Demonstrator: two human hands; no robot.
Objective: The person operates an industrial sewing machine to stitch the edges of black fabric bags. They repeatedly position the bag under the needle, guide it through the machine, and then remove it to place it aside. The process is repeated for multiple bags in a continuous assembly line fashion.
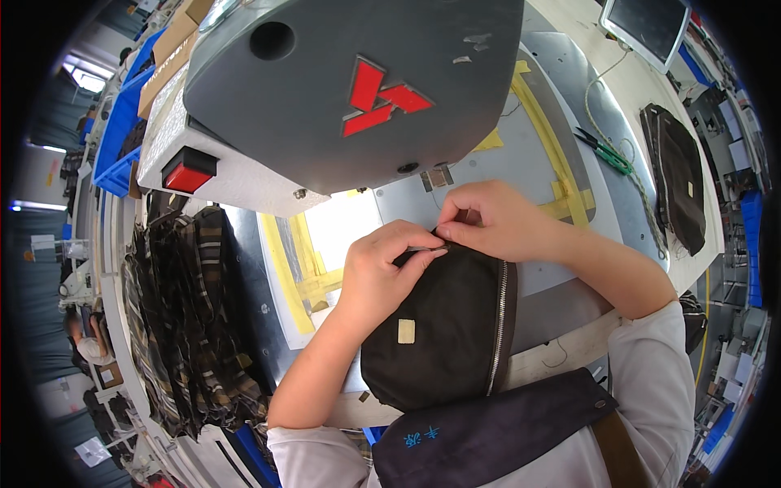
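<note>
A black fabric pouch with a metal zipper down its right side and a small cream label lies in front of me, over the table's near edge. My left hand pinches the pouch's far edge between thumb and fingers. Close beside it, my right hand is closed in a pinch at the same edge, its fingertips almost meeting the left ones. What lies between the fingertips is small and partly hidden. The dark grey sewing machine head stands just beyond both hands.
Striped dark fabric pieces hang in a pile at the left. To the right are green-handled snips, a cord and another dark zippered pouch. Yellow tape marks the machine bed. A red switch sits on the machine's left side.
</note>
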